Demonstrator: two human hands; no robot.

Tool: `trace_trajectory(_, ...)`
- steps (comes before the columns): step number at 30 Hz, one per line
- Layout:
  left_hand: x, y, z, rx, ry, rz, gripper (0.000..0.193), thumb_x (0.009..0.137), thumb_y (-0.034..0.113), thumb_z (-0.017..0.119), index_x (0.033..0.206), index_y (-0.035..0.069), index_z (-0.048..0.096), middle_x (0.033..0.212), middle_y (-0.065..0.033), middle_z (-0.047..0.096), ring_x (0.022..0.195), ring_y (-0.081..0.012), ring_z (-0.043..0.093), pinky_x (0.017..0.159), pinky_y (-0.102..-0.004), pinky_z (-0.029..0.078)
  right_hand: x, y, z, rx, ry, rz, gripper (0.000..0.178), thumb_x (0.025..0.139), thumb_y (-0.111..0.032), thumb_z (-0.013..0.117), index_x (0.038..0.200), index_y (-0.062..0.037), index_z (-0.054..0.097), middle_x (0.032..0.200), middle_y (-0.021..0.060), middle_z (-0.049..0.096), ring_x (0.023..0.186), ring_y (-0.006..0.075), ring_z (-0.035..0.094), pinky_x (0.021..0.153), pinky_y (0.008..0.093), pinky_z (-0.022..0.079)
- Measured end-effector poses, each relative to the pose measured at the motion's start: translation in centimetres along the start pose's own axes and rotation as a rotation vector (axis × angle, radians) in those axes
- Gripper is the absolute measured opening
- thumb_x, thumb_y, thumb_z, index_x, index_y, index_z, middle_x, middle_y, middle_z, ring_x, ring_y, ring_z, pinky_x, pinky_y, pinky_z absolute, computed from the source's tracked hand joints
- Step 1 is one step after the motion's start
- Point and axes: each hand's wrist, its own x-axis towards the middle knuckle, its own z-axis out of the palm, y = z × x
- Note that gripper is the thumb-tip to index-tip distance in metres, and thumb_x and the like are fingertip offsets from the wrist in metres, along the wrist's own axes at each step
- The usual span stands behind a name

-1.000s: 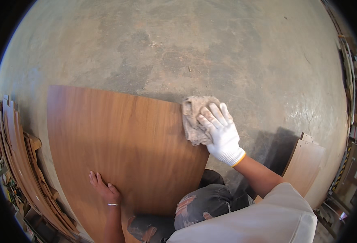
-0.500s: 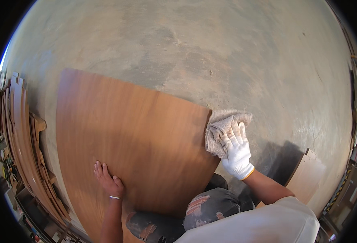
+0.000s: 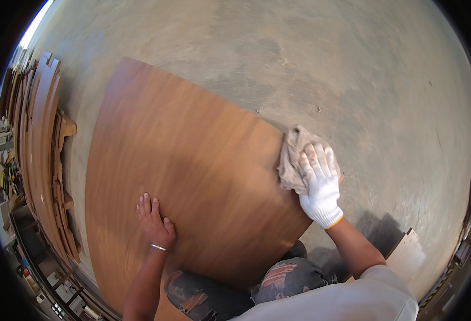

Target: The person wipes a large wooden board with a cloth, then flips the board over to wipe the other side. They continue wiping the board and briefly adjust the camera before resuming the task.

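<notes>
A large brown wood-grain panel [image 3: 192, 155] lies before me, reaching from my knees out over the floor. My left hand [image 3: 156, 222], bare and with a silver band at the wrist, rests flat on its surface, fingers stretched. At the panel's right edge, my right hand [image 3: 321, 182] wears a white knitted glove and presses on a crumpled grey-beige rag [image 3: 294, 160]. The rag covers part of that edge. Its folds lie under the gloved fingers, and the palm side is hidden.
Long wooden boards [image 3: 40, 160] are stacked along the left side, with a dark metal frame [image 3: 37, 257] nearer me. A pale board [image 3: 406, 257] stands low at the right. Grey concrete floor [image 3: 353, 64] stretches beyond the panel. My knees [image 3: 294, 278] touch the near side.
The view has shifted, so the panel and boards appear turned and farther right. My gloved hand and the rag stay at the right edge, the rag now bunched differently. My left hand remains flat.
</notes>
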Motion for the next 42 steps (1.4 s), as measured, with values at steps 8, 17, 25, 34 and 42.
trace_trajectory(8, 0.3, 0.7, -0.5, -0.012, 0.005, -0.013, 0.060, 0.093, 0.023, 0.045, 0.148, 0.000, 0.044, 0.161, -0.0271, 0.037, 0.150, -0.0465, 0.032, 0.123, -0.0625, 0.021, 18.2, -9.5, 8.7, 0.145, 0.141, -0.227, 0.048, 0.084, -0.018, 0.067, 0.128, 0.0021, 0.065, 0.134, 0.0203, 0.063, 0.136, 0.0371, 0.049, 0.120, 0.0493, 0.031)
trace_trajectory(17, -0.1, 0.3, -1.1, -0.043, -0.023, -0.061, 0.062, 0.088, 0.022, 0.049, 0.146, 0.000, 0.045, 0.160, -0.0259, 0.037, 0.151, -0.0460, 0.030, 0.123, -0.0628, 0.019, 27.1, -21.3, 13.6, 0.276, -0.010, -0.459, 0.036, 0.084, -0.030, 0.067, 0.112, -0.0074, 0.069, 0.126, 0.0124, 0.065, 0.128, 0.0308, 0.051, 0.117, 0.0449, 0.030)
trace_trajectory(25, -0.9, 0.1, 0.5, -0.008, -0.038, -0.151, 0.049, 0.081, 0.026, 0.060, 0.121, -0.002, 0.061, 0.128, -0.0248, 0.057, 0.129, -0.0437, 0.048, 0.121, -0.0630, 0.024, 13.8, -27.8, 15.9, 0.466, -0.061, -0.751, 0.051, 0.087, -0.030, 0.062, 0.128, -0.0003, 0.067, 0.139, 0.0213, 0.062, 0.139, 0.0368, 0.048, 0.124, 0.0515, 0.024)
trace_trajectory(34, -0.6, 0.3, -0.3, -0.053, 0.044, -0.161, 0.049, 0.079, 0.026, 0.062, 0.122, 0.002, 0.062, 0.128, -0.0207, 0.059, 0.128, -0.0402, 0.050, 0.121, -0.0604, 0.027, 15.7, -27.8, 15.6, 0.417, -0.149, -0.838, 0.048, 0.089, -0.028, 0.063, 0.129, -0.0029, 0.066, 0.140, 0.0188, 0.062, 0.139, 0.0368, 0.048, 0.123, 0.0513, 0.026)
trace_trajectory(42, -0.3, 0.4, -1.2, -0.157, 0.008, -0.179, 0.058, 0.082, 0.022, 0.058, 0.137, 0.007, 0.058, 0.156, -0.0182, 0.046, 0.147, -0.0378, 0.039, 0.124, -0.0576, 0.024, 27.3, -32.2, 19.0, 0.210, -0.017, -0.789, 0.049, 0.083, -0.027, 0.068, 0.127, -0.0076, 0.066, 0.139, 0.0124, 0.062, 0.139, 0.0291, 0.047, 0.122, 0.0470, 0.025)
